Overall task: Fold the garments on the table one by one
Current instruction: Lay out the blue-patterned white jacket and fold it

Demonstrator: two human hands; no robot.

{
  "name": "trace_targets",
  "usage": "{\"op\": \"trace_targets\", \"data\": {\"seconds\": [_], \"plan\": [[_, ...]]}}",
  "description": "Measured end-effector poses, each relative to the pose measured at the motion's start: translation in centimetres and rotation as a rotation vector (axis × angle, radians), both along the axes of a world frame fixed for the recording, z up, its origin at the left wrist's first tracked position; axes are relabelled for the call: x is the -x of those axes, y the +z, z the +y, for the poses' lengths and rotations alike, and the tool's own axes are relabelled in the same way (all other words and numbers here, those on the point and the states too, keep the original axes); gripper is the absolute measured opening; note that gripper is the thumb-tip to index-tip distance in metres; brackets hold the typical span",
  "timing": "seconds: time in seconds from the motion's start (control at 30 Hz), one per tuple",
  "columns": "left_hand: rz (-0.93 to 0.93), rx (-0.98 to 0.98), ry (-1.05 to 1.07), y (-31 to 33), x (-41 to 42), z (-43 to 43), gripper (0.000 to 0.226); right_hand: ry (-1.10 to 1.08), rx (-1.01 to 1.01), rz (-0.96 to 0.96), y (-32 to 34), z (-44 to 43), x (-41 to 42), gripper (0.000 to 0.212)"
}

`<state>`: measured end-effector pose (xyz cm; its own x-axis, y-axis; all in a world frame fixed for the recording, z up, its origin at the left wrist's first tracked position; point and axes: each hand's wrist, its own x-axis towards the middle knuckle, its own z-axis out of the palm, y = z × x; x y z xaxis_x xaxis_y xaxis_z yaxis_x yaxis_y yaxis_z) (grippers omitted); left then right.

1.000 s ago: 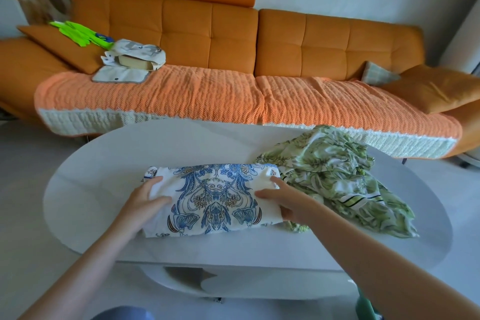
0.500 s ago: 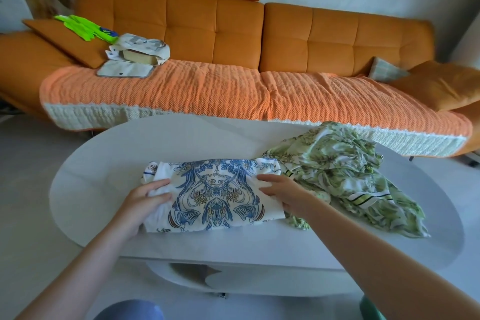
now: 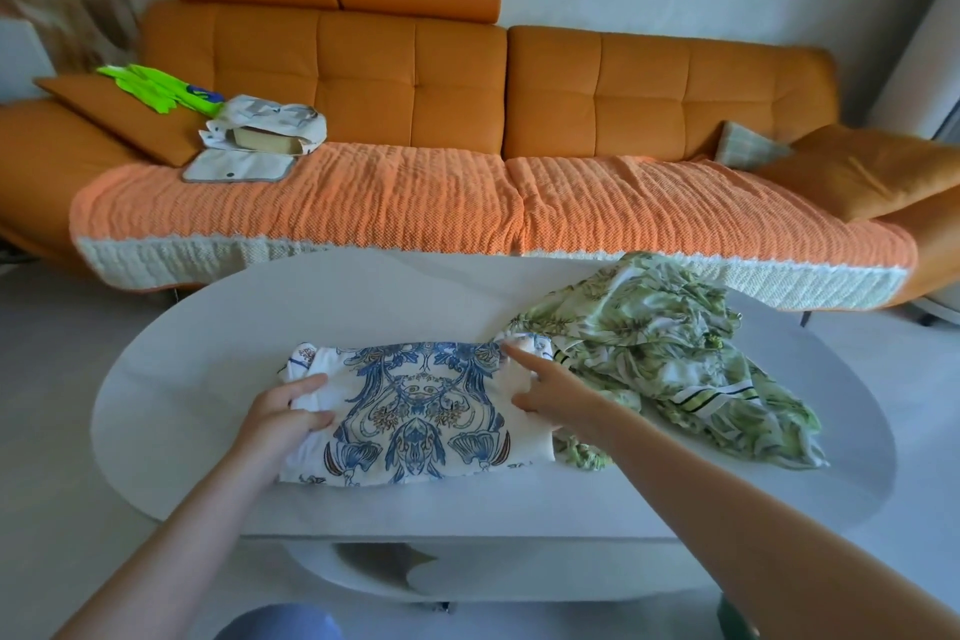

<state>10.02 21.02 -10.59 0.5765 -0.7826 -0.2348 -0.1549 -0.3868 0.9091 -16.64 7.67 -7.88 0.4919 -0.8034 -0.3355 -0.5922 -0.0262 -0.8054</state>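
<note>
Moved up: right hand (image 3: 550,392), now at the blue-print garment (image 3: 415,405) corner.
Index is laid straight, nothing gripped; left fold is pinched by the left hand (image 3: 280,413).

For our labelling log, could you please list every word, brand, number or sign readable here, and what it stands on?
No text can be read.
Grey marks on the white bag on the sofa: too blurred to read.
Blue patch on the neon green item: too small to read.
Prints only, no lettering: blue-patterned garment, green leafy garment.
</note>
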Motion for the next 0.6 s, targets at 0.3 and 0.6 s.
{"op": "trace_targets", "data": {"seconds": [0.3,0.6], "plan": [[-0.322,0.207,-0.227,7.7,8.1,-4.0,0.063,0.026,0.274,0.057,5.6,1.5,7.9,0.071],[-0.459,0.350,-0.576,10.7,24.3,-10.5,0.062,-0.436,0.366,0.114,6.1,3.7,24.9,0.075]]}}
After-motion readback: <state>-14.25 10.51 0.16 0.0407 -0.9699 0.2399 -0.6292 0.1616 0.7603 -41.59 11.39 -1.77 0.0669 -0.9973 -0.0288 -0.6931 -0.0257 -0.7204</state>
